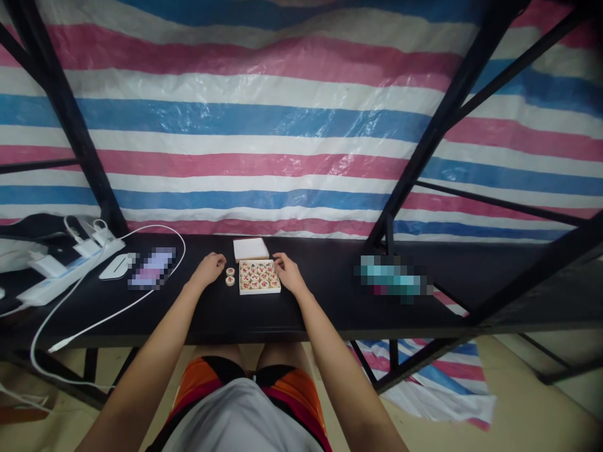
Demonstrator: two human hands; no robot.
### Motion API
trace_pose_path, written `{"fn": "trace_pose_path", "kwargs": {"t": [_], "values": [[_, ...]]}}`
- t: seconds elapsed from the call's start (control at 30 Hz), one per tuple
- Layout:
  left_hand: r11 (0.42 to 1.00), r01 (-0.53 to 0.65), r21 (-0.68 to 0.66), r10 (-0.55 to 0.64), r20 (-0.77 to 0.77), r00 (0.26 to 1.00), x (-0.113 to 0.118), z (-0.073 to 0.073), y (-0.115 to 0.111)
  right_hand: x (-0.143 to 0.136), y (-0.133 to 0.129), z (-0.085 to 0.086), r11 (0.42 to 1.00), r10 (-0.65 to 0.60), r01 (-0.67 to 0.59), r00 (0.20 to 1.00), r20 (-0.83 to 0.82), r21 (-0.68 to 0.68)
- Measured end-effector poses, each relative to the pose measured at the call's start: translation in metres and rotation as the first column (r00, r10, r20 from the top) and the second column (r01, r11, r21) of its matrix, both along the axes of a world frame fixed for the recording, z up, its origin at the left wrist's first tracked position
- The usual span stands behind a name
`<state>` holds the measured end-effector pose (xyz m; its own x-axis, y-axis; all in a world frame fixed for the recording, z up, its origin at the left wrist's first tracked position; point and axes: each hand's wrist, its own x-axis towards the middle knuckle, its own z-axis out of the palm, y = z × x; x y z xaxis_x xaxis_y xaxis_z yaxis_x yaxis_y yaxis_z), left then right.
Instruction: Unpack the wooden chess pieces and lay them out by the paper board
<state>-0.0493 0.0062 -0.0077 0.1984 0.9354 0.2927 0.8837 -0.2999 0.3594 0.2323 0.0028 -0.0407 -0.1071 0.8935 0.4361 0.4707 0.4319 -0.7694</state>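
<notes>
A small white box [260,290] on the black table holds rows of round xiangqi pieces, most with red characters and a few with black ones at the far side. Left of it, two loose xiangqi pieces [230,281] lie one behind the other. My left hand [210,270] hovers just left of these, fingers curled inward; whatever may be between them is hidden. At the box's far right corner, my right hand [287,273] has its thumb and fingers bent around the edge, touching it. Behind the box lies its white lid [250,249].
On the left sit a white power strip [70,267] with plugs and cables, a white flat device [114,267] and a blurred phone-like item [151,269]. A blurred teal object [391,276] lies on the right. Black metal posts [419,150] and a striped plastic sheet [259,119] stand behind.
</notes>
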Motion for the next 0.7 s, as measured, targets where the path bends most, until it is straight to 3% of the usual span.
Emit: {"fn": "trace_pose_path", "kwargs": {"t": [0.2, 0.37, 0.43, 0.53, 0.6, 0.7], "values": [[0.999, -0.042, 0.004, 0.042, 0.072, 0.997, -0.004, 0.003, 0.002, 0.000, -0.002, 0.003, 1.000, 0.004, -0.004, 1.000, 0.010, 0.013], [0.963, 0.169, 0.211, -0.231, 0.317, 0.920, 0.033, 0.013, -0.011, -0.001, -0.001, 0.001, 0.999, -0.014, 0.012, 0.999, 0.038, 0.030], [0.950, 0.238, 0.203, -0.291, 0.291, 0.912, 0.049, 0.014, -0.013, -0.001, 0.000, 0.000, 0.999, -0.017, 0.015, 0.999, 0.046, 0.035], [0.933, 0.345, 0.103, -0.356, 0.133, 0.925, 0.062, 0.015, -0.012, -0.001, 0.000, 0.001, 0.999, -0.021, 0.020, 0.998, 0.055, 0.034], [0.920, 0.386, 0.064, -0.389, 0.055, 0.919, 0.063, 0.015, -0.011, -0.001, -0.001, 0.001, 0.999, -0.030, 0.028, 0.998, 0.062, 0.029], [0.918, 0.394, 0.046, -0.396, 0.069, 0.916, 0.057, 0.015, -0.012, -0.001, -0.001, 0.002, 0.999, -0.034, 0.032, 0.997, 0.068, 0.019]]}}
